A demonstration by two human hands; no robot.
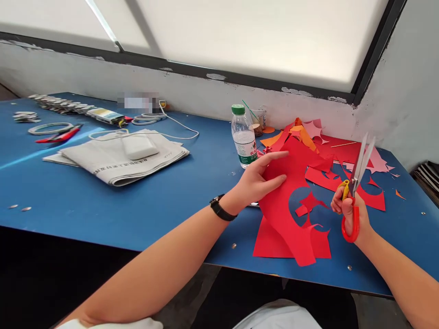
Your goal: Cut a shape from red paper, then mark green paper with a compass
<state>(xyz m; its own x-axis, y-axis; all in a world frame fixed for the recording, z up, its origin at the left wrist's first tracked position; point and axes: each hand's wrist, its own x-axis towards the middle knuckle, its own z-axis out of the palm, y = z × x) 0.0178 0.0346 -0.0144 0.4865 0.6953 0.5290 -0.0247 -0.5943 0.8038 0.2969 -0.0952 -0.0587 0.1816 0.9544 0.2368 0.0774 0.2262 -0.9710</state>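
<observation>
My left hand (255, 180), with a black watch (221, 208) on its wrist, is at the left edge of a red paper sheet (286, 201) with curved cut-outs. Thumb and index finger lie over the sheet's near face; the other fingers are hidden, seemingly behind it. My right hand (355, 217) is closed on scissors (358, 169) with red and yellow handles. Their blades point up, slightly parted, away from the sheet. Beneath the held sheet lies another red sheet (270, 242), and small red scraps (310, 201) show through a round cut-out.
Behind the papers stand a green-capped water bottle (244, 137) and a clear cup (262, 116). Orange (303, 135) and pink scraps (379, 160) lie at the back right. Folded cloth (120, 167) carries a white box (139, 146); red-handled pliers (61, 135) and cables are further left.
</observation>
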